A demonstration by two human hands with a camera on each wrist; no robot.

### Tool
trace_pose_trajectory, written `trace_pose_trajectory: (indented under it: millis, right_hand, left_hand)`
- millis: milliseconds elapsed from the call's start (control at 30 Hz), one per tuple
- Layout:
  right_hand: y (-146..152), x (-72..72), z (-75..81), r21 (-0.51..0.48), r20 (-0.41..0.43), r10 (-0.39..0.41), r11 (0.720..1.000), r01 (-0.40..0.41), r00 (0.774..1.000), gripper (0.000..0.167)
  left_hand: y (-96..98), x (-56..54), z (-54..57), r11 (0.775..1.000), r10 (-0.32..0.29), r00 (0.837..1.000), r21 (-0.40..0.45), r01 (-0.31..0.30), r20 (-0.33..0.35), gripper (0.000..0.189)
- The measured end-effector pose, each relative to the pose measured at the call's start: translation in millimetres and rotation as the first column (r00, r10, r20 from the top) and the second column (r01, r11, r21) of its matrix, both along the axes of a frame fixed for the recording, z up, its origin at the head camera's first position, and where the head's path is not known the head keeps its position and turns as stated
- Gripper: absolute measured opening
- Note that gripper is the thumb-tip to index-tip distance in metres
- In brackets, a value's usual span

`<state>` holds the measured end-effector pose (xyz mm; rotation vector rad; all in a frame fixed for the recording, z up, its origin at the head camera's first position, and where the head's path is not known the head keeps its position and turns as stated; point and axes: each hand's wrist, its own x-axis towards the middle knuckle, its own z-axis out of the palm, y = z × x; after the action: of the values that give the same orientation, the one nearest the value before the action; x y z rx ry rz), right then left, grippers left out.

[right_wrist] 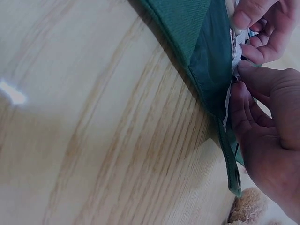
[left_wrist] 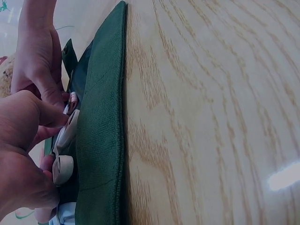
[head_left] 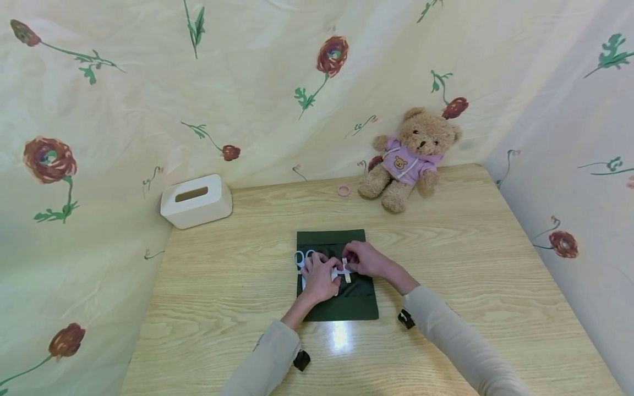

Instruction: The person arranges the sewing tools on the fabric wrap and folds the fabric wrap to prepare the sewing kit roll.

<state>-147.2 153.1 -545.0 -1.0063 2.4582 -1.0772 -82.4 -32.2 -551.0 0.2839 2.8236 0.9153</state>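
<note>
An unfolded green cloth case (head_left: 342,312) lies on the table with small items under a white elastic strap (head_left: 340,271). Scissors with pale handles (head_left: 299,257) are at its left side, partly covered by my left hand (head_left: 321,278). The left fingers curl down over the strap and a white item (left_wrist: 70,129), gripping there. My right hand (head_left: 364,258) pinches the strap toward the case's right edge, thumb against fingers (right_wrist: 241,101). Between the hands, a slim white piece with reddish marks (head_left: 346,269) stands across the strap. Fingers hide part of the contents.
A white tissue box (head_left: 198,202) stands at the back left of the wooden table (head_left: 223,275). Toward the back right sits a teddy bear (head_left: 408,157) in a purple top, with a pink ring (head_left: 344,190) beside it. Flowered cloth hangs behind.
</note>
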Motion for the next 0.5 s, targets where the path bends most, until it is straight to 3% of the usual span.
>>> trace_pose_trajectory:
  millis: [133, 267, 400, 500]
  right_hand:
    - [2, 0.8, 0.2, 0.013, -0.012, 0.0, 1.0, 0.0, 1.0, 0.013]
    - [4, 5.7, 2.5, 0.015, -0.04, -0.056, 0.998, 0.056, 0.998, 0.019]
    - [1, 21.3, 10.4, -0.02, -0.154, -0.137, 0.991, 0.136, 0.978, 0.018]
    - [-5, 42.6, 15.7, -0.044, -0.271, -0.118, 0.993, 0.11, 0.955, 0.014]
  left_hand:
    - [1.2, 0.5, 1.2, 1.0, -0.005, 1.0, 0.01, 0.005, -0.01, 0.015]
    - [-0.8, 1.4, 1.7, 1.0, -0.014, 0.999, 0.028, 0.015, -0.045, 0.017]
    - [-6.9, -4.2, 4.8, 1.0, -0.027, 0.99, 0.008, 0.028, -0.142, 0.017]
    - [-12.4, -18.1, 9.3, 0.996, -0.079, 0.972, -0.045, 0.071, -0.22, 0.017]
